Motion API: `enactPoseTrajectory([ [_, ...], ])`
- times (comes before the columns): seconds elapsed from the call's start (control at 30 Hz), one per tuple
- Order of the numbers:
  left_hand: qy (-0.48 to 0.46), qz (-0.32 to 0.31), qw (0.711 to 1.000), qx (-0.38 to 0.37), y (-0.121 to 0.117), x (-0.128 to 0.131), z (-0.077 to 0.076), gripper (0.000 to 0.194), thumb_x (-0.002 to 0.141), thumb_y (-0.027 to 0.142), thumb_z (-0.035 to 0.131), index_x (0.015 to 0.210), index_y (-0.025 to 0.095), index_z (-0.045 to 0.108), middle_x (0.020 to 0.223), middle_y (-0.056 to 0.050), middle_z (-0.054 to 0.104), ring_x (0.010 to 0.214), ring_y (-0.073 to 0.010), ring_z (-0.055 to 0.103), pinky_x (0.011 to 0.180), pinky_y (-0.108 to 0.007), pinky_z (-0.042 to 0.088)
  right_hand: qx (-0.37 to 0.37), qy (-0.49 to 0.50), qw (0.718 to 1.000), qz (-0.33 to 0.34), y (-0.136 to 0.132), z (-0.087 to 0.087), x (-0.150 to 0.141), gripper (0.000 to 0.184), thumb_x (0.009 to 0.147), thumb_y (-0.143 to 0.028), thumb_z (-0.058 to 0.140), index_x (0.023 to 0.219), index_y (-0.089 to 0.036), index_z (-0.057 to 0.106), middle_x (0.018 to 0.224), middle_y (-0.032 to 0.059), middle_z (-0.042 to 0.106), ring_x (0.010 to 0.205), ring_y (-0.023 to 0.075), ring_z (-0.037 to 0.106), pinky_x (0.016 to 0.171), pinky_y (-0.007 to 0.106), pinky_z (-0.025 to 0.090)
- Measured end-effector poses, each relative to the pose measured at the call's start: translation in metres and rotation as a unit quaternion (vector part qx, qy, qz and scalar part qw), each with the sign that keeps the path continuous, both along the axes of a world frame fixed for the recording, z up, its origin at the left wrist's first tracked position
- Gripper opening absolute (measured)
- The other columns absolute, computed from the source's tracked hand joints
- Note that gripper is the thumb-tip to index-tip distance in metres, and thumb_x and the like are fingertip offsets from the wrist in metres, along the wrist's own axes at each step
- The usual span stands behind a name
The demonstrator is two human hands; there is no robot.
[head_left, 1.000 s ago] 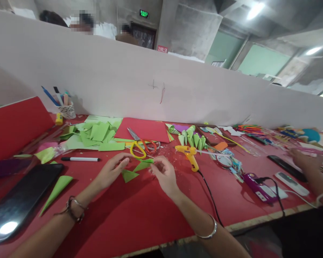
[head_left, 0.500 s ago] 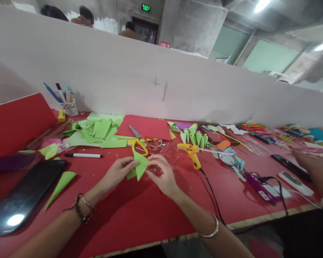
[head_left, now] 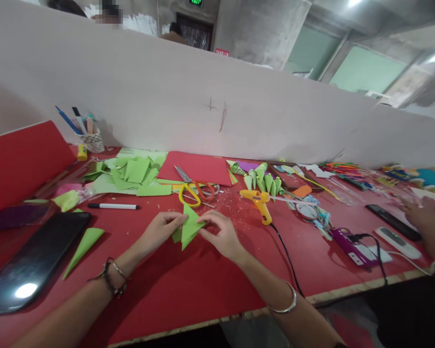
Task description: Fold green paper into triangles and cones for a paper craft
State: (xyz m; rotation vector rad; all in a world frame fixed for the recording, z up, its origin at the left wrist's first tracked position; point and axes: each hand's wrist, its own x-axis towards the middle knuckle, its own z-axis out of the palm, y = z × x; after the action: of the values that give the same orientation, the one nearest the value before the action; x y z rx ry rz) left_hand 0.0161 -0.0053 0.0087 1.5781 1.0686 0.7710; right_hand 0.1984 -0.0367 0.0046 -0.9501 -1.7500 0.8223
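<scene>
Between my two hands is a piece of green paper (head_left: 190,226), folded or curled into a pointed shape. My left hand (head_left: 164,231) pinches its left edge between thumb and fingers. On the other side, my right hand (head_left: 220,234) grips the right corner with thumb and fingertips. Just beyond the paper lie scissors with yellow handles (head_left: 189,195) and a pair with orange handles (head_left: 204,192). A yellow glue gun (head_left: 258,203) rests to the right of my right hand. One rolled green paper cone (head_left: 83,250) lies left of my left wrist.
Cut green paper pieces (head_left: 137,173) are heaped at the back left, near a red sheet (head_left: 195,167). Several small green cones (head_left: 263,180) stand at the back. A black phone (head_left: 39,258), a marker (head_left: 113,206) and a purple power strip (head_left: 355,247) lie around. Another person's hand (head_left: 422,217) is at far right.
The green paper has turned slightly in my fingers, its lower point now a little lower. At far right, the other person's hand has shifted. The camera view has tilted down slightly.
</scene>
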Motion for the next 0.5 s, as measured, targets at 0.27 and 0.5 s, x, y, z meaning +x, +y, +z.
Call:
enactPoseTrajectory([
  [0.27,0.045,-0.062,0.991,0.108,-0.003,0.002,0.003,0.033,0.077,0.037,0.042,0.055,0.014,0.053,0.054,0.002,0.051,0.055,-0.0103,0.044,0.056,-0.021,0.036,-0.077,0.072,0.994,-0.042,0.005,-0.009,-0.001,0.007,0.074,-0.025,0.058,0.073,-0.018,0.056,0.069,-0.0008,0.055,0.063,0.0104,0.051,0.058,0.022,0.042],
  [0.5,0.103,-0.034,0.979,0.174,-0.006,0.006,0.002,0.038,0.078,0.04,0.043,0.051,0.014,0.05,0.05,0.003,0.046,0.054,-0.0098,0.041,0.058,-0.022,0.035,-0.095,0.09,0.991,-0.028,0.003,-0.01,-0.005,0.008,0.074,-0.023,0.056,0.08,-0.019,0.053,0.07,-0.0018,0.053,0.062,0.0095,0.05,0.056,0.021,0.041],
])
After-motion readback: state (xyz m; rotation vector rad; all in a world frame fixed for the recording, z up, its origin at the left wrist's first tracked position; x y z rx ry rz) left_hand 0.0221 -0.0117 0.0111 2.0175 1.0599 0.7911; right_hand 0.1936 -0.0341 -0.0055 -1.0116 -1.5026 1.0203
